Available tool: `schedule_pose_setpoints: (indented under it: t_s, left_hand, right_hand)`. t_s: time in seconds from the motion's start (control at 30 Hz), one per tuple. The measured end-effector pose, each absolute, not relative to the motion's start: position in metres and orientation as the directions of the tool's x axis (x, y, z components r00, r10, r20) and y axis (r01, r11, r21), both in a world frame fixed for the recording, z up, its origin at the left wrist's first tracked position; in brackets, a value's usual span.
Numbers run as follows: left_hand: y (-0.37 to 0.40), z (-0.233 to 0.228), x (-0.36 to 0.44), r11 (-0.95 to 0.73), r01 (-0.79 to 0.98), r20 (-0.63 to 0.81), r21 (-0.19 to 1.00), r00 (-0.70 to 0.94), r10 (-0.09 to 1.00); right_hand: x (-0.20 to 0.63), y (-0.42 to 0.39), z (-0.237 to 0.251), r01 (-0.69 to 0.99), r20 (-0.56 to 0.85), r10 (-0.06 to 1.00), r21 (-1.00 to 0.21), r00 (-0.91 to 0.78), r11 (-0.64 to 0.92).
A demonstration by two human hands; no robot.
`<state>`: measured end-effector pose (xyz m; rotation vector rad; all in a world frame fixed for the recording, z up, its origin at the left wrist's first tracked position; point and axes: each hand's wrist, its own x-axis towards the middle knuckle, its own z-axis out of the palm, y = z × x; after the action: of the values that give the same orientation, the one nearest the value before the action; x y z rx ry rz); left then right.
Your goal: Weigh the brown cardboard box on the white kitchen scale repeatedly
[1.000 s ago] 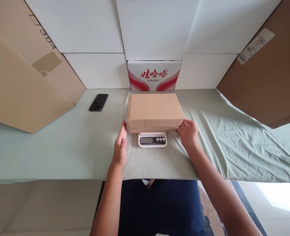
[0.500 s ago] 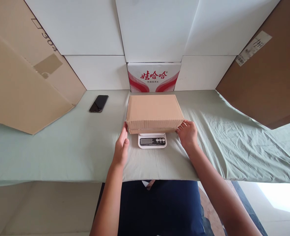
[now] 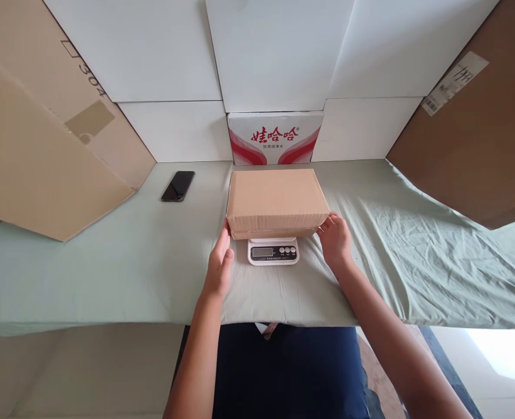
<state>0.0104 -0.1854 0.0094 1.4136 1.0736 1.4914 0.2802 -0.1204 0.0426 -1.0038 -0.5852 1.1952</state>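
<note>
A closed plain cardboard box [image 3: 277,198] rests on a small white digital scale [image 3: 273,251] in the middle of the table. The scale's display and buttons stick out from under the box's near edge. My left hand [image 3: 219,265] stands on edge, with its fingertips against the box's near left corner. My right hand [image 3: 336,238] has its fingers curled on the box's near right corner. The box sits between both hands.
A pale green cloth [image 3: 109,267] covers the table and is wrinkled on the right. A black phone [image 3: 178,185] lies at the back left. Large cardboard sheets lean at the left [image 3: 43,151] and right [image 3: 479,145]. A red-and-white carton [image 3: 274,138] stands behind the box.
My left hand has moved forward and to the right, from clear of the box to touching its near left corner. My right hand has stayed on the right corner. The box has not moved.
</note>
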Motion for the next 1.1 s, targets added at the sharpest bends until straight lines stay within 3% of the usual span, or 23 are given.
schedule_pose_setpoints:
  t_s: [0.17, 0.3, 0.5, 0.67, 0.8, 1.1]
  left_hand:
    - [-0.187, 0.007, 0.009, -0.324, 0.013, 0.324, 0.946, -0.048, 0.945]
    - [-0.187, 0.005, 0.01, -0.311, 0.022, 0.312, 0.95, -0.054, 0.949]
    - [-0.178, 0.02, 0.011, -0.322, 0.019, 0.322, 0.947, -0.04, 0.946]
    - [-0.136, 0.051, 0.005, -0.411, -0.018, 0.41, 0.912, -0.034, 0.912]
    - [-0.08, 0.062, 0.004, -0.441, -0.029, 0.434, 0.897, -0.131, 0.891]
    - [-0.027, 0.002, 0.018, -0.305, -0.096, 0.289, 0.948, -0.15, 0.946]
  right_hand:
    - [0.274, -0.131, 0.037, -0.259, 0.128, 0.935, -0.94, 0.331, 0.221]
    - [0.262, -0.148, 0.04, -0.087, 0.333, 0.922, -0.931, 0.199, 0.355]
    - [0.253, -0.146, 0.053, -0.057, 0.311, 0.937, -0.945, 0.158, 0.323]
    - [0.248, -0.106, 0.072, 0.012, 0.43, 0.886, -0.901, 0.175, 0.434]
    - [0.239, -0.057, 0.07, 0.062, 0.523, 0.839, -0.852, 0.149, 0.52]
    - [0.252, 0.0, 0.014, 0.098, 0.351, 0.918, -0.936, 0.184, 0.338]
